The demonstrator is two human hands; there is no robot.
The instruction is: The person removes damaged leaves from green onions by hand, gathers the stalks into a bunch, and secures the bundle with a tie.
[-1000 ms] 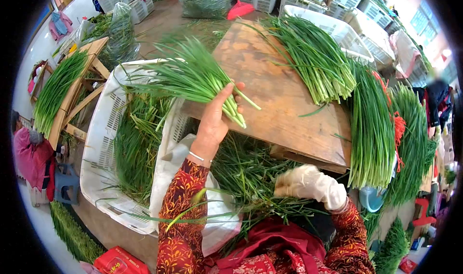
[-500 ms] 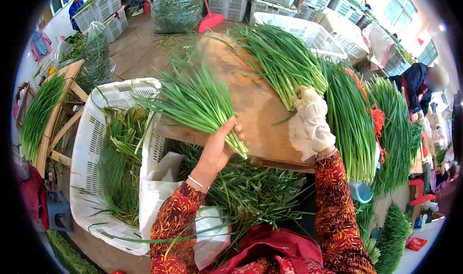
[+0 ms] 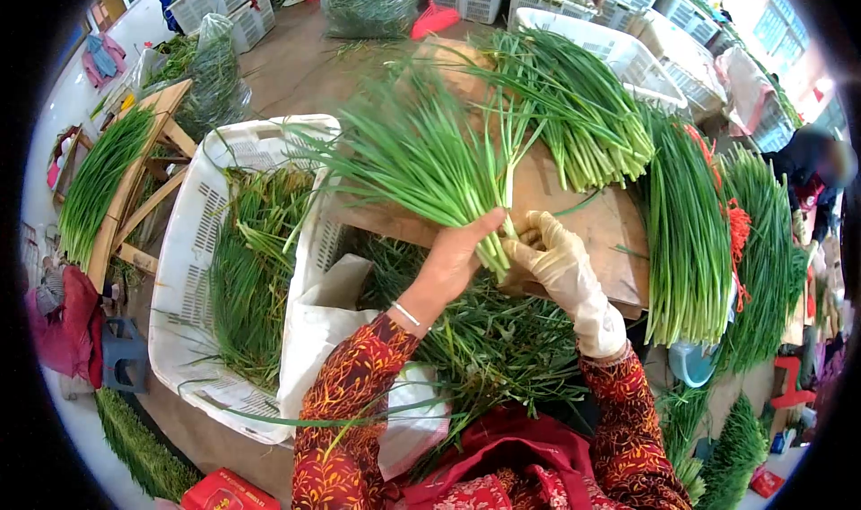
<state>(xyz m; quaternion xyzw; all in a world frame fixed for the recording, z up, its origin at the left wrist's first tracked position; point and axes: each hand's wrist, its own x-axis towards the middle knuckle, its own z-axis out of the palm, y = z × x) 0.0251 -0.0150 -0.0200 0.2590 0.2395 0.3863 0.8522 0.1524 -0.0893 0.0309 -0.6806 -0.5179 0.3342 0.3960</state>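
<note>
A bunch of long green stalks (image 3: 421,151) with pale lower ends is gripped in my bare left hand (image 3: 453,261), above the near edge of the wooden board (image 3: 601,232). Beside it, my gloved right hand (image 3: 560,263) pinches a few separate stalks (image 3: 509,165) by their pale ends, close against the left fingertips. A larger pile of green stalks (image 3: 583,115) lies at the back right of the board. Cut ends of this pile point toward me.
A white crate (image 3: 179,286) with greens stands left of the board. Loose leaves (image 3: 493,340) lie below my hands. Thick bundles (image 3: 686,241) with red ties are at the right. Another person (image 3: 807,160) is at the far right.
My right hand has left the large pile and come to my left hand, now with a few stalks in it. The view has shifted, so the surroundings sit differently in the frame.
</note>
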